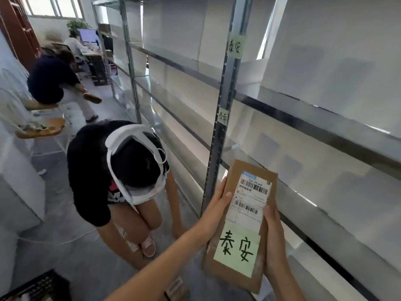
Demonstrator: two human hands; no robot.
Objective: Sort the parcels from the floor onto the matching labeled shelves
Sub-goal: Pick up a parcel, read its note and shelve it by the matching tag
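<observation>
Right now you hold one parcel in front of you with both hands, beside the rack. Your left hand grips its left edge, thumb laid over the front face near the white shipping label. Your right hand grips the right edge, thumb on the front beside that label, fingers hidden behind the cardboard. The parcel is a flat brown carton, tilted slightly, face toward you. On its lower half sits a green note with the handwritten characters 泰安.

The rack's grey upright stands just behind the parcel's upper left corner. It bears two green tags: an upper tag reading 泰安, and a lower tag whose characters look like 济南, though they are blurred. The shelves run off to your right and away down the room.

To your left a person in a dark shirt bends low over the floor, a white headset strapped on. Farther back another person in dark clothes is moving, blurred, and a third sits at a desk with a monitor. A black crate shows at the bottom left corner.
</observation>
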